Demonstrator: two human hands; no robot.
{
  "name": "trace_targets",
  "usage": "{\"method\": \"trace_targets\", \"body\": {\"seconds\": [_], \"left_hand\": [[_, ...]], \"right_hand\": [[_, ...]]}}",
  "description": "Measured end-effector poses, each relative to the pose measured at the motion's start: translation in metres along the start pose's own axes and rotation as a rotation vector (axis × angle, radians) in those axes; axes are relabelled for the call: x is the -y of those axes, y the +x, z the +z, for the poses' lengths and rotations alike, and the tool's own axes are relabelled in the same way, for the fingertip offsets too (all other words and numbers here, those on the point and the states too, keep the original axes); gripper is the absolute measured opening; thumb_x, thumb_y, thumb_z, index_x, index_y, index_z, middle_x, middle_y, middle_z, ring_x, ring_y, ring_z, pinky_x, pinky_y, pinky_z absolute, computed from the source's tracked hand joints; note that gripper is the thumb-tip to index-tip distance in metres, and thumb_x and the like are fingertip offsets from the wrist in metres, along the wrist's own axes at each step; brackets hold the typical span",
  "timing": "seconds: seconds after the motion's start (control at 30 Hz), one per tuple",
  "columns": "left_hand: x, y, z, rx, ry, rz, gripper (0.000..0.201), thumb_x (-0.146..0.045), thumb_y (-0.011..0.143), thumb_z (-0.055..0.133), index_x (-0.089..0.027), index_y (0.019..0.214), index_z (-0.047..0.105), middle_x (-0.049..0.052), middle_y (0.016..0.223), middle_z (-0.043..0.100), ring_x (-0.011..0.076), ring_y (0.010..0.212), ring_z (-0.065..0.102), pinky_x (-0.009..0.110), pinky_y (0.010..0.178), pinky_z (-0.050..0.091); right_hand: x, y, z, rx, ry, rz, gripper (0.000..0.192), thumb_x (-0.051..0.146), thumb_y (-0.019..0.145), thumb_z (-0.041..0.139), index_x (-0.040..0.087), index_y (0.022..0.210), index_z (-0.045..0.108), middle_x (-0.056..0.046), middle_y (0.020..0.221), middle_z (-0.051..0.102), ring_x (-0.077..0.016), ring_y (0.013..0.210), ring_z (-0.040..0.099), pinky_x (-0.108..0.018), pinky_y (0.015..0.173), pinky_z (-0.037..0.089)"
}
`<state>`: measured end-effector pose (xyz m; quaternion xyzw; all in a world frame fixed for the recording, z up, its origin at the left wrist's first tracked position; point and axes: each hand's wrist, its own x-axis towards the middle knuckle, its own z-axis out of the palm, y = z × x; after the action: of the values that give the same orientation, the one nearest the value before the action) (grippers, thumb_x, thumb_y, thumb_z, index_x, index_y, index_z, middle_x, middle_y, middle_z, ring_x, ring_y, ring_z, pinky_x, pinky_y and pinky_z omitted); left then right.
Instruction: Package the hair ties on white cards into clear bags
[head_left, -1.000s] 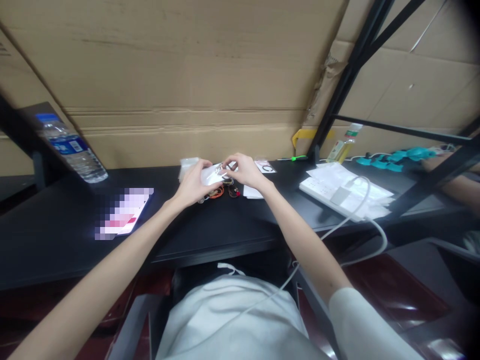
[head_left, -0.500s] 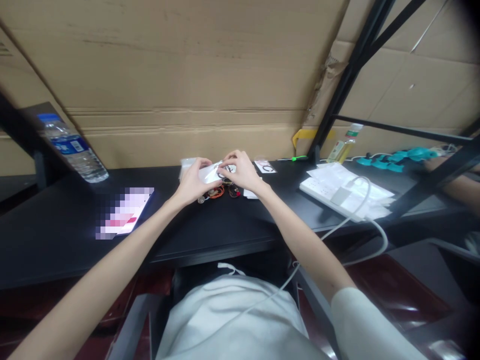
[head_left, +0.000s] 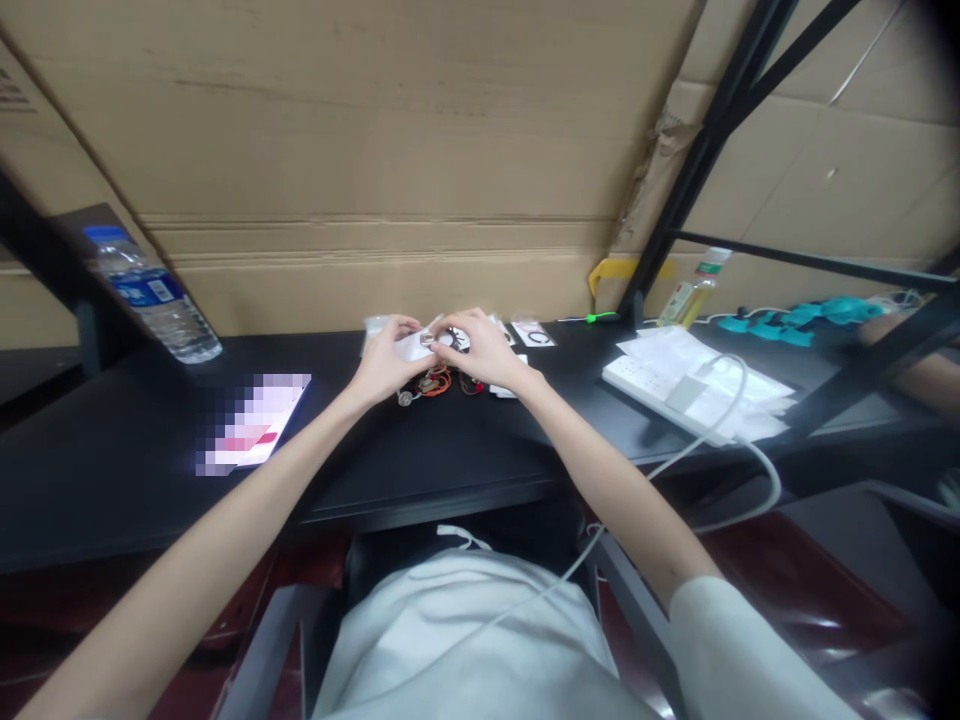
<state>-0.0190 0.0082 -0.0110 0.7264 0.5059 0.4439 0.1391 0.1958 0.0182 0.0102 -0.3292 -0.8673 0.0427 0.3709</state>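
At the back of the black desk, my left hand (head_left: 381, 362) is closed on a small white packet (head_left: 411, 347), thumb below and fingers above. My right hand (head_left: 489, 350) meets it from the right, its fingers curled and pinching a thin dark cord loop (head_left: 455, 338) against the packet. The fingers partly hide both the loop and the packet. Beneath the hands lies a small heap of orange, dark and red cord bracelets (head_left: 437, 383). A clear bag (head_left: 372, 326) lies behind my left hand. To the right is a white packet with a black loop (head_left: 534, 334).
A lit phone (head_left: 276, 415) and a water bottle (head_left: 161, 305) are on the left. On the right lie a white power strip (head_left: 660, 400) with papers and cable, a bottle of yellow liquid (head_left: 694, 290) and teal items (head_left: 810, 318). Another person's arm (head_left: 922, 365) shows at far right.
My right fingers have shifted slightly on the dark loop and packet, the hand now more curled. My left hand keeps its hold. The view has moved a little.
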Motion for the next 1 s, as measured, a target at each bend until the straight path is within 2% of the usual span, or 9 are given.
{"method": "trace_targets", "body": {"seconds": [0.2, 0.33, 0.53, 0.6, 0.73, 0.83, 1.0], "left_hand": [[-0.002, 0.0, 0.0, 0.031, -0.054, 0.013, 0.066, -0.052, 0.067, 0.085, -0.025, 0.119, 0.056, 0.009, 0.128, 0.071, 0.0303, 0.127, 0.066, 0.048, 0.112, 0.049], [-0.001, 0.0, 0.0, 0.072, -0.123, 0.028, 0.07, -0.052, 0.066, 0.086, -0.024, 0.121, 0.053, 0.011, 0.129, 0.069, 0.0301, 0.126, 0.066, 0.049, 0.112, 0.05], [0.009, 0.002, 0.001, 0.167, -0.2, 0.101, 0.069, -0.03, 0.062, 0.085, -0.024, 0.121, 0.051, 0.012, 0.133, 0.064, 0.0289, 0.131, 0.063, 0.049, 0.117, 0.046], [0.012, 0.004, 0.001, 0.177, -0.216, 0.11, 0.068, -0.027, 0.061, 0.084, -0.024, 0.121, 0.051, 0.012, 0.132, 0.064, 0.0293, 0.131, 0.063, 0.051, 0.118, 0.045], [0.013, 0.007, 0.001, 0.129, -0.274, 0.096, 0.073, -0.034, 0.059, 0.088, -0.022, 0.121, 0.051, 0.013, 0.129, 0.064, 0.0308, 0.128, 0.064, 0.053, 0.116, 0.046], [0.009, 0.006, -0.002, 0.077, -0.226, 0.083, 0.074, -0.037, 0.059, 0.09, -0.022, 0.121, 0.052, 0.013, 0.13, 0.066, 0.031, 0.127, 0.064, 0.053, 0.114, 0.047], [0.002, 0.003, -0.007, 0.03, -0.123, 0.085, 0.07, -0.045, 0.063, 0.088, -0.024, 0.121, 0.055, 0.01, 0.127, 0.07, 0.0305, 0.121, 0.067, 0.05, 0.107, 0.05]], "right_hand": [[-0.003, -0.001, 0.006, 0.049, -0.006, -0.042, 0.029, 0.039, 0.102, 0.065, 0.025, 0.125, 0.076, -0.007, 0.127, 0.074, -0.027, 0.123, 0.057, -0.039, 0.106, 0.043], [-0.003, -0.003, 0.007, 0.035, -0.084, -0.064, 0.029, 0.038, 0.105, 0.059, 0.027, 0.124, 0.079, -0.009, 0.127, 0.068, -0.0271, 0.119, 0.055, -0.042, 0.108, 0.041], [-0.003, -0.003, 0.007, 0.065, -0.113, -0.075, 0.031, 0.04, 0.105, 0.058, 0.027, 0.124, 0.08, -0.008, 0.122, 0.07, -0.0271, 0.112, 0.055, -0.042, 0.104, 0.042], [-0.005, -0.003, 0.009, 0.065, -0.094, -0.094, 0.03, 0.039, 0.104, 0.061, 0.026, 0.124, 0.079, -0.008, 0.122, 0.072, -0.0271, 0.113, 0.056, -0.043, 0.106, 0.041], [-0.01, -0.002, 0.012, 0.009, -0.013, -0.132, 0.026, 0.034, 0.099, 0.067, 0.023, 0.121, 0.078, -0.007, 0.117, 0.075, -0.027, 0.112, 0.06, -0.044, 0.105, 0.043], [-0.01, -0.002, 0.012, -0.029, 0.035, -0.107, 0.025, 0.033, 0.096, 0.071, 0.024, 0.119, 0.078, -0.005, 0.112, 0.076, -0.0275, 0.112, 0.06, -0.043, 0.101, 0.047], [-0.007, -0.003, 0.009, -0.054, -0.012, -0.123, 0.026, 0.036, 0.094, 0.073, 0.028, 0.119, 0.079, -0.008, 0.133, 0.067, -0.0303, 0.127, 0.056, -0.052, 0.112, 0.044]]}}
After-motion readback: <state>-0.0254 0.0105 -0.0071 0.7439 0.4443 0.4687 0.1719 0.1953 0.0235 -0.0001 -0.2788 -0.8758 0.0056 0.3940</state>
